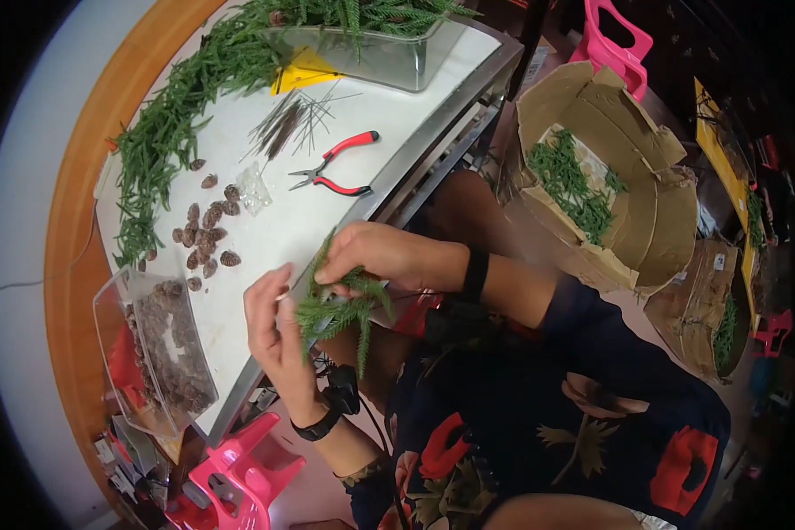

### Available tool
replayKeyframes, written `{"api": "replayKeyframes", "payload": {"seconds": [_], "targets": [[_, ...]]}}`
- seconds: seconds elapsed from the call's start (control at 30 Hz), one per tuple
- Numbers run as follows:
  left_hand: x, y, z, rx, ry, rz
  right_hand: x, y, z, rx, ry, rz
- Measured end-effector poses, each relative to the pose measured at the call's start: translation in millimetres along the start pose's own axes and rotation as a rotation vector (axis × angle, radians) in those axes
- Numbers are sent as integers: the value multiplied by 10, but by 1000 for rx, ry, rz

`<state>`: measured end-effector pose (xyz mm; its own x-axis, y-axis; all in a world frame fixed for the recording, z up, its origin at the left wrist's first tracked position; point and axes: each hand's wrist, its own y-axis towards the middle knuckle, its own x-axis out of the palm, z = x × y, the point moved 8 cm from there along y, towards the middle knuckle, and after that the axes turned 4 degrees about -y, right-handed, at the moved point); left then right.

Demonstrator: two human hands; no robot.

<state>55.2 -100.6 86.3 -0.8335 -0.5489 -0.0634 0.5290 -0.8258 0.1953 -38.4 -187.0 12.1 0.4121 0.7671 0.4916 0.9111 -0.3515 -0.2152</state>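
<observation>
My left hand and my right hand hold a small bunch of green evergreen sprigs between them, just off the edge of the white table. The fingers of both hands pinch the sprigs where the stems meet. A loose group of small brown pine cones lies on the table beyond my left hand. Red-handled pliers rest further back, beside a bundle of thin wires.
A clear tray of brown cones sits at the table's near left corner. A long pile of green sprigs curves along the far left. A clear tub of greenery stands behind. Cardboard boxes with greens are on the right; pink stools stand nearby.
</observation>
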Motion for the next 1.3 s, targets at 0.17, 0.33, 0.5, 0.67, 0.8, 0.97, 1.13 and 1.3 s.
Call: {"api": "replayKeyframes", "payload": {"seconds": [0.17,0.33,0.5,0.67,0.8,0.97,1.13,1.3], "targets": [[242,-43,165,290,252,-288,127,-99,39,-138,70,-373],[37,-69,-82,111,92,-137,159,-105,-132,-338,-140,-240],[-108,-107,-184,-161,3,96,-198,-269,-523,-534,-400,392],[-96,-118,-136,-170,-3,128,215,-584,-850,-959,-801,496],[-31,-144,-65,-175,-39,130,261,-578,-826,-997,-883,460],[33,-151,-156,-284,-279,126,189,-501,-734,-922,-759,415],[64,-140,-250,-284,-458,68,200,-514,-723,-995,-773,413],[82,-147,-239,-293,-467,104,296,-678,-733,-1219,-1041,537]]}}
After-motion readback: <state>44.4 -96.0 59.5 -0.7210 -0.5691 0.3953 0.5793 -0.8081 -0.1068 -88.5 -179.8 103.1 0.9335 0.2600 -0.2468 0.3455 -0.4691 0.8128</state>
